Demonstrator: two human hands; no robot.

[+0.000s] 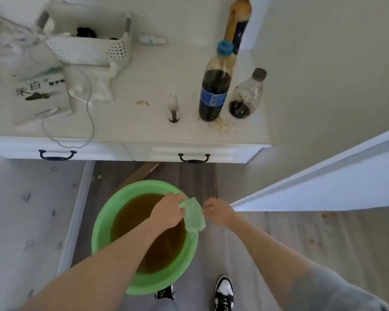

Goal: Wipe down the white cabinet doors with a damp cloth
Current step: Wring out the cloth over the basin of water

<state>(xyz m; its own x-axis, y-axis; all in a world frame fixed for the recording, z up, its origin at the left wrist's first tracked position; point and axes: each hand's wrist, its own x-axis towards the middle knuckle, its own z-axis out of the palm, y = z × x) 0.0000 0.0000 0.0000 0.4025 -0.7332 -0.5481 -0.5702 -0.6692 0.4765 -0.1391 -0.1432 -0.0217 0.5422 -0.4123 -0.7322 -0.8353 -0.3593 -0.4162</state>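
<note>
Basin (103, 223) on floor (267, 239) before cabinet (144, 151).

Left hand (170, 209) grips a green cloth (194, 217) over the rim of a green basin (99, 223) holding brown water. Right hand (218, 211) sits just beside the cloth, fingers curled; contact unclear. Basin stands on grey floor below a white cabinet (144, 151) bearing two dark bottles (213, 95).

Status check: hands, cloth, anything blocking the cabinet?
Left hand grips cloth over green basin of brown water. Right hand at cloth edge, grip unclear. Basin sits before the drawers; door open, right.
</note>
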